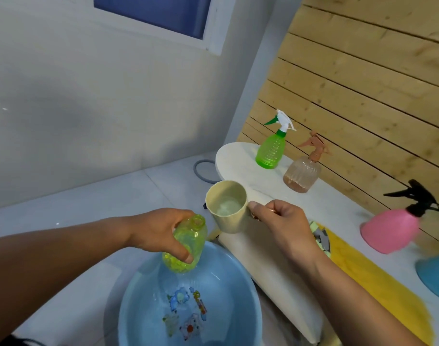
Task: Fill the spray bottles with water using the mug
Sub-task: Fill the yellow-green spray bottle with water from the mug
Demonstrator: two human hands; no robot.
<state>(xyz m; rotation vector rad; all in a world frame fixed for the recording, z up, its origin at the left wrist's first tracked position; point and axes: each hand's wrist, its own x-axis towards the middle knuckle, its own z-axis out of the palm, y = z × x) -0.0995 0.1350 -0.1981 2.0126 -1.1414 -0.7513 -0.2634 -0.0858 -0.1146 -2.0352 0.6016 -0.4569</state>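
Observation:
My left hand [161,231] grips a yellow-green bottle [188,243] with no spray top, its open mouth tilted up and to the right, over the blue basin [138,305]. My right hand [276,221] holds a cream mug [227,208] by its handle, just right of the bottle's mouth. A little water shows at the mug's bottom. On the white table [241,166] stand a green spray bottle [272,151], a brown ribbed one [302,174] and a pink one [390,231] with a black head.
The basin holds water and has cartoon stickers inside. A blue object [435,278] sits cut off at the right edge. A yellow cloth [363,270] lies on the table. A wooden slat wall [363,71] backs the table. A grey ring [203,171] lies on the floor.

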